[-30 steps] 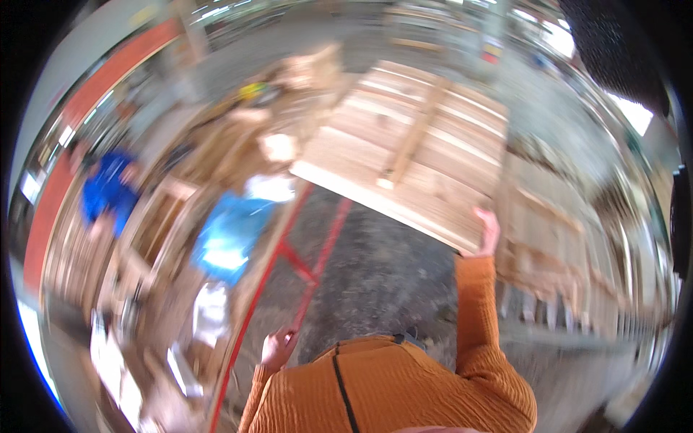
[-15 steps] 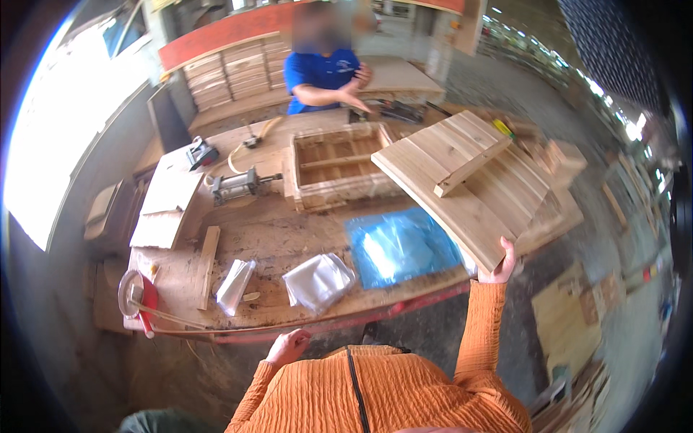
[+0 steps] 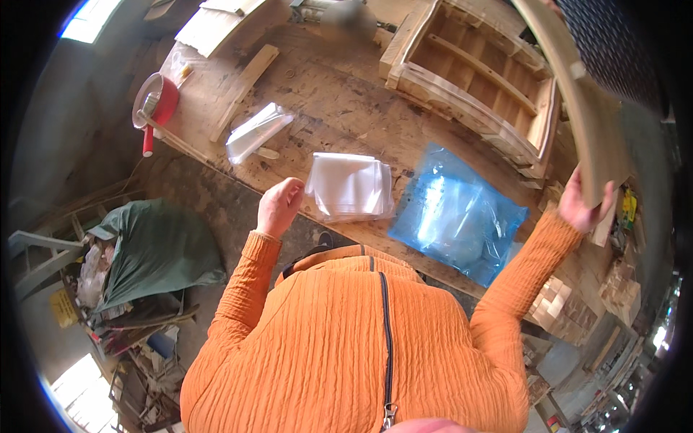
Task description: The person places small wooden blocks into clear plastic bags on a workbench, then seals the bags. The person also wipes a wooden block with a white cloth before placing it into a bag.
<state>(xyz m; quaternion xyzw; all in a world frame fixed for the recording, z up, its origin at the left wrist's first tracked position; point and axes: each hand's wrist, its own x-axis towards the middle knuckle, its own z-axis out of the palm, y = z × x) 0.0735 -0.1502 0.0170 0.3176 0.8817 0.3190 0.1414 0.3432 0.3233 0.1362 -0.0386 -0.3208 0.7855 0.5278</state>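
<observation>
My right hand (image 3: 583, 202) grips the near end of a wooden panel (image 3: 605, 137), now tilted so that its long edge shows. The panel's far end runs past the top of the view. My left hand (image 3: 280, 206) hovers by the bench's front edge, fingers curled, with nothing visible in it. Just right of it lies a stack of clear plastic bags (image 3: 350, 184). A blue plastic bag (image 3: 462, 209) rests farther right. Behind that, a shallow open wooden box (image 3: 469, 108) with a batten across its inside sits near the raised panel.
The workbench (image 3: 325, 94) also bears folded clear plastic (image 3: 258, 133), a wood strip (image 3: 245, 90), a red tape dispenser (image 3: 167, 99) and a clamp-like metal tool (image 3: 310, 11). A green-covered heap (image 3: 159, 245) stands at left on the floor; wood blocks (image 3: 563, 307) lie at right.
The view has swung downward and turned. The panel in my right hand has gone from lying broad face up to nearly edge-on. The person in blue has left view.
</observation>
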